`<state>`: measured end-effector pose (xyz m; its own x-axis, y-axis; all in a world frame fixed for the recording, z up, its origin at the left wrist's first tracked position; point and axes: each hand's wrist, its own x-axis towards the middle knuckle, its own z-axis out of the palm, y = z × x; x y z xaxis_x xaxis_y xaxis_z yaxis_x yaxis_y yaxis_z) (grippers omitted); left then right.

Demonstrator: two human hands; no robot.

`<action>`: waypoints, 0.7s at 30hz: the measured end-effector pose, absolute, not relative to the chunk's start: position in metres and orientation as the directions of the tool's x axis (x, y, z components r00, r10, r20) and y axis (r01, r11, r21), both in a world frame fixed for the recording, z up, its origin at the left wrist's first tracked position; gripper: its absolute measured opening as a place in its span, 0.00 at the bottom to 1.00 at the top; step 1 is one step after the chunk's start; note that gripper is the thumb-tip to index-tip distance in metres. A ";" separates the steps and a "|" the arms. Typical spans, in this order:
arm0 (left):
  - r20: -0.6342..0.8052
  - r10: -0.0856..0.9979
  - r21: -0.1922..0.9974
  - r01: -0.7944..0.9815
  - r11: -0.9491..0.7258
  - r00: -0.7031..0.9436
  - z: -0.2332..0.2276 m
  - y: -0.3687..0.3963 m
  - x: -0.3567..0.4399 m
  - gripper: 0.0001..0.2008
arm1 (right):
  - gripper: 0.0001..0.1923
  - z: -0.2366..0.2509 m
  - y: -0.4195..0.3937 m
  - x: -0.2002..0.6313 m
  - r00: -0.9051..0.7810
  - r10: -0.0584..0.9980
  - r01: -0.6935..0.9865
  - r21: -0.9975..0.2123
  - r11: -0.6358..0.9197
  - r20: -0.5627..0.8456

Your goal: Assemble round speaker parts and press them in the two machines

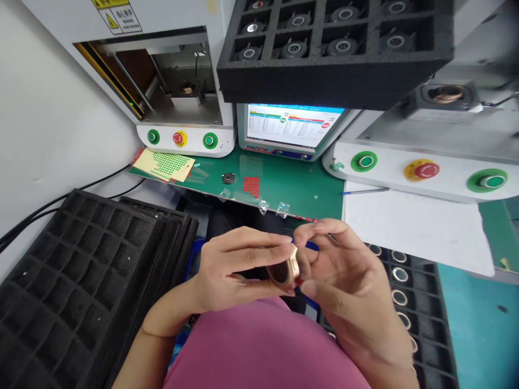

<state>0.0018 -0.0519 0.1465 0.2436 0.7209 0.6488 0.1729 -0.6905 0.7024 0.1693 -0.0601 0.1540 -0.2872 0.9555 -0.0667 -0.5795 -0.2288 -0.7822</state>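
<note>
A rose-gold watch case (292, 267) with a dark round face is pinched in my left hand (233, 265), its fingers along the top and the thumb side below. The case is tilted, with a side button facing right. My right hand (348, 275) is closed in around the right side of the case, its curled fingers at the upper edge and its thumb at the lower edge. A small red piece (299, 282) shows by the right thumb tip; whether it is stuck to the case I cannot tell.
A black foam tray (300, 81) with several watch parts stands over the monitor (292, 127). Press machines (186, 140) flank it. The green table (308, 186) bears red stickers (251, 187), a green-dotted sheet (164, 165) and a black watch part (228, 178). Foam trays (77, 259) lie left, ringed parts (400, 274) right.
</note>
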 end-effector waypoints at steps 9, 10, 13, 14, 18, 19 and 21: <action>0.657 0.686 0.645 0.239 -0.726 0.312 0.153 -0.050 -0.004 0.18 | 0.20 0.156 -0.060 0.170 -0.286 0.955 -0.534 -0.815 -0.223 -0.074; 0.656 0.683 0.639 0.246 -0.729 0.320 0.154 -0.050 -0.005 0.18 | 0.19 0.156 -0.060 0.171 -0.295 0.952 -0.539 -0.809 -0.236 -0.081; 0.647 0.687 0.643 0.248 -0.725 0.331 0.153 -0.050 -0.006 0.19 | 0.21 0.151 -0.060 0.172 -0.349 0.929 -0.560 -0.769 -0.309 -0.119; 0.637 0.696 0.658 0.237 -0.715 0.332 0.152 -0.050 -0.006 0.21 | 0.22 0.148 -0.060 0.172 -0.377 0.916 -0.560 -0.755 -0.342 -0.135; 0.578 0.753 0.763 0.121 -0.636 0.315 0.148 -0.051 -0.009 0.31 | 0.28 0.138 -0.060 0.167 -0.434 0.880 -0.579 -0.690 -0.435 -0.190; 0.563 0.764 0.785 0.085 -0.613 0.314 0.147 -0.051 -0.009 0.32 | 0.28 0.136 -0.061 0.164 -0.430 0.879 -0.589 -0.673 -0.447 -0.207; 0.531 0.784 0.825 0.014 -0.565 0.322 0.145 -0.050 -0.010 0.34 | 0.31 0.135 -0.063 0.157 -0.421 0.876 -0.594 -0.659 -0.462 -0.234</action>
<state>-0.0102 -0.0499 0.1453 0.3224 0.7838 0.5308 0.0143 -0.5647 0.8252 0.1575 -0.0634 0.1355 -0.4212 0.8761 -0.2344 -0.5940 -0.4618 -0.6587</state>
